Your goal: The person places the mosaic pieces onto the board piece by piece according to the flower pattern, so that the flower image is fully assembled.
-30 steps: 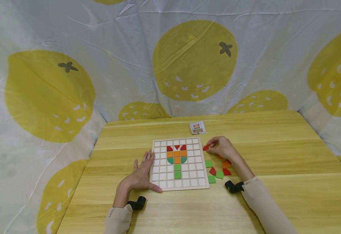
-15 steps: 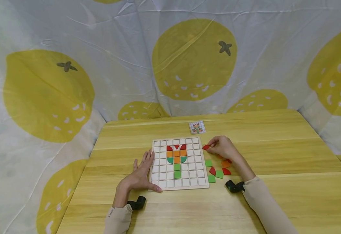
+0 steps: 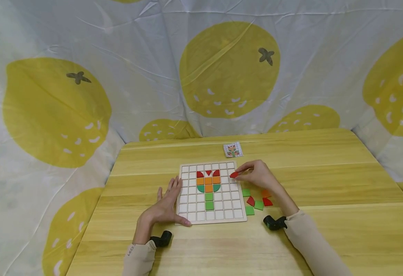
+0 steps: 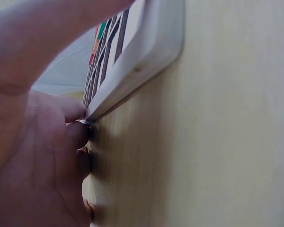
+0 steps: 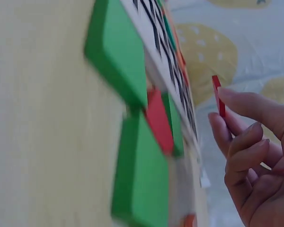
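Observation:
A wooden grid board [image 3: 192, 214] lies on the table, bearing a flower-like figure of red, orange and green tiles. My left hand [image 3: 165, 205] rests at its left edge, fingers spread along the side and thumb at the front corner. In the left wrist view the fingertips [image 4: 78, 135] touch the board's edge. My right hand [image 3: 258, 175] pinches a red petal-shaped tile [image 3: 234, 174] between thumb and fingers, over the board's upper right. The right wrist view shows that red tile [image 5: 218, 96] edge-on, raised above the board.
Loose green tiles [image 3: 258, 205], red tiles [image 3: 267, 202] and an orange tile [image 3: 266, 193] lie right of the board. A small pattern card [image 3: 233, 150] lies behind it. A lemon-print cloth [image 3: 142, 76] hangs beyond the table [image 3: 312, 168].
My right hand has moved left with the red tile, from beside the board to over its right columns. The left hand has stayed in place.

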Motion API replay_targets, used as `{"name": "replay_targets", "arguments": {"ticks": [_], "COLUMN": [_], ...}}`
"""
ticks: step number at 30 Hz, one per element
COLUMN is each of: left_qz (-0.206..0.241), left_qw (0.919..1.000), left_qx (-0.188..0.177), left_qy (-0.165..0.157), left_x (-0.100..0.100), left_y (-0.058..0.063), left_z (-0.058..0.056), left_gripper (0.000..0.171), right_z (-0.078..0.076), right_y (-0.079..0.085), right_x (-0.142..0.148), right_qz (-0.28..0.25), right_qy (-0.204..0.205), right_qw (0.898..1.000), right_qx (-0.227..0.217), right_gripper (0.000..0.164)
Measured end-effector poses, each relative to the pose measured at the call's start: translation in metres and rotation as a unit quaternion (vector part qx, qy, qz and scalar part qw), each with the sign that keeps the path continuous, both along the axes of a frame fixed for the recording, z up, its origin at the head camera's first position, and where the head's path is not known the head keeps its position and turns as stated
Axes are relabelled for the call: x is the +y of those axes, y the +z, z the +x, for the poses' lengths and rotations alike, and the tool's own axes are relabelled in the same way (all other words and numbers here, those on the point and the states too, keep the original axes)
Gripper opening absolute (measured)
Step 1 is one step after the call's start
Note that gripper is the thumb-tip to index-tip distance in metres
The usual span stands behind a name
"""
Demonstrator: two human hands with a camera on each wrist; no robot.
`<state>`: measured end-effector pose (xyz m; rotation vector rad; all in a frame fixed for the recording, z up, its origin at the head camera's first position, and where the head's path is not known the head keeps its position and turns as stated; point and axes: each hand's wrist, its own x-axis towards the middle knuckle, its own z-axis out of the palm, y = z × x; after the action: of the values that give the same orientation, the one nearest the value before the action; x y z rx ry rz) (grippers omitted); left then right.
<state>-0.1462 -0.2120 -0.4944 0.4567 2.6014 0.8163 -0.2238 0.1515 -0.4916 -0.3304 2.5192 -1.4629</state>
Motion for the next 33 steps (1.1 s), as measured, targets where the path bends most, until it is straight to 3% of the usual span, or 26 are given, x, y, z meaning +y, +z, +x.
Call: {"name": "replay_targets", "arguments": {"ticks": [6,11,22,33], "left_qz": [-0.003,0.003,0.004,0.001], "left_qw": [1.0,1.0,1.0,1.0], "left_qx": [0.0,-0.002,-0.003,-0.003], "left_qy": [-0.003,-0.001,-0.002,-0.003], "left_x": [0.0,0.0,-0.001,-0.001], "left_y": [0.0,0.0,-0.001,-0.001], "left_z": [0.0,0.0,-0.002,-0.001], "left_gripper": [0.148,0.148,0.148,0.148], "right_z": [0.016,0.022,0.024,0.024], "right_y": [0.001,-0.002,-0.009,-0.012], "right_x": [-0.027,-0.041,-0.048,-0.049], "right_qz": [-0.025,-0.001,-0.004,-0.002], "right_qy": [0.069,0.1,0.128,0.126], "right_qw": [0.997,0.995,0.991,0.992], "right_qx": [-0.029,-0.029,-0.026,-0.026], "right_gripper": [0.019,0.019,0.019,0.018]}}
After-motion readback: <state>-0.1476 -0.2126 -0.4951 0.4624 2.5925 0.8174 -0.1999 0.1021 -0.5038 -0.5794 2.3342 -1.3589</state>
